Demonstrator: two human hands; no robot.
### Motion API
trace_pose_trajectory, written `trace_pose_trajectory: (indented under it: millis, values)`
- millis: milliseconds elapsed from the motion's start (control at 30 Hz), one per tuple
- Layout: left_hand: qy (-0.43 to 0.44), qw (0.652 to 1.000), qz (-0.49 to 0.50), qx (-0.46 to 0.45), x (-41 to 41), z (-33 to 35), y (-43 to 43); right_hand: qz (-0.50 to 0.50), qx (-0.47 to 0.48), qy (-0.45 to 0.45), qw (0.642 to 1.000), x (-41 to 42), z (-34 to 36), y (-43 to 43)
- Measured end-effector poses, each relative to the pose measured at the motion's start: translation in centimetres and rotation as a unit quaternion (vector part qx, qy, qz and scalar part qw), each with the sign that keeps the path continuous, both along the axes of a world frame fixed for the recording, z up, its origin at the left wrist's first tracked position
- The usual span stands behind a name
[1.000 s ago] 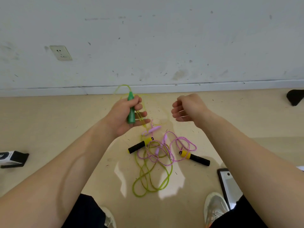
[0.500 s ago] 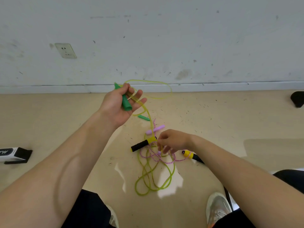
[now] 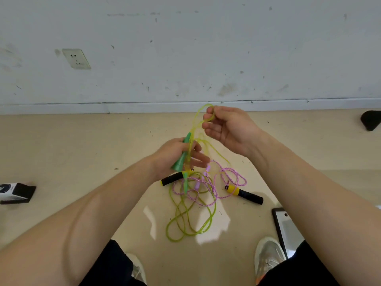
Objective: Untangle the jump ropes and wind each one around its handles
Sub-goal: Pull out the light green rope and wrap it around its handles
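Note:
My left hand grips a green handle of the yellow-green jump rope. My right hand is raised above it and pinches a loop of that same rope near the wall's foot. The rest of the green rope lies in loops on the floor, tangled with a pink speckled rope. Two black-and-yellow handles lie there: one under my left hand, one to the right. A second green handle and pink handle pieces sit in the tangle.
A black and white box lies on the floor at the left. A tablet or phone lies by my right shoe. A dark object sits at the far right. The wall with a socket is close ahead.
My right hand rose from the tangle on the floor, lifting a loop of the green rope. My left hand with the green handle came down and right, towards the tangle.

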State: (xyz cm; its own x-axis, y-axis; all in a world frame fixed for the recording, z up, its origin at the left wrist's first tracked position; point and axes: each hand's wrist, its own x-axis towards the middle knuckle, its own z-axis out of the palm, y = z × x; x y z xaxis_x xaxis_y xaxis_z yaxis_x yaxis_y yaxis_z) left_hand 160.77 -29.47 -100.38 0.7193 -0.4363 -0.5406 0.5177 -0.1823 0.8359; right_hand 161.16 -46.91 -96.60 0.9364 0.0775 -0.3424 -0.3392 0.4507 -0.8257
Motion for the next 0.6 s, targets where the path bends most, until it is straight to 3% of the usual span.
trace_pose_trajectory:
  millis: [133, 267, 433, 600]
  values:
    - [0.021, 1.000, 0.014, -0.004, -0.2, 0.5, -0.1, -0.125, 0.030, 0.013, 0.992, 0.6, -0.3, -2.1]
    - [0.036, 0.996, 0.055, -0.062, 0.3, 1.6, 0.3, -0.176, -0.029, 0.054, 0.983, 0.6, -1.4, -3.0]
    - [0.044, 0.973, 0.132, -0.186, 1.1, 3.7, 0.4, 0.017, -0.281, 0.099, 0.955, -0.6, -2.7, -1.9]
    - [0.050, 0.954, 0.174, -0.239, 1.9, 4.4, 0.8, 0.236, -0.289, 0.011, 0.928, -2.5, -3.4, 0.7]
